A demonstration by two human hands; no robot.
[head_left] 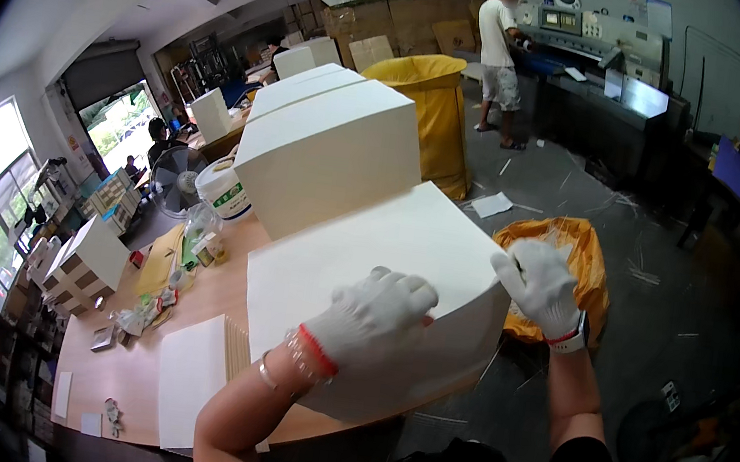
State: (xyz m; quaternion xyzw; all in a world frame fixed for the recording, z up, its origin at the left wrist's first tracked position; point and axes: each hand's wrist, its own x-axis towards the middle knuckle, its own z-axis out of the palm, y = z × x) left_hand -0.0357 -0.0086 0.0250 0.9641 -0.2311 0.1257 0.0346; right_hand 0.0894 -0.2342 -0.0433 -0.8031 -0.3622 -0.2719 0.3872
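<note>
A big stack of white sheets (368,249) stands at the near right of the table. My left hand (383,316), in a white knit glove with a red cuff, is over its top near the front edge. Its fingers are curled together, and what they pinch, if anything, is hidden. At the stack's right edge is my right hand (543,289), gloved the same way, with a watch on the wrist. Its fingers are bent in toward the thumb; I cannot make out anything between them.
Taller white stacks (333,153) rise behind. Left on the wooden table (226,278) lie a white pile (191,375), a white bucket (223,190) and plastic bags. An orange sack (595,277) stands right, a yellow sack (438,129) farther back. A person (497,62) works at a machine (595,55).
</note>
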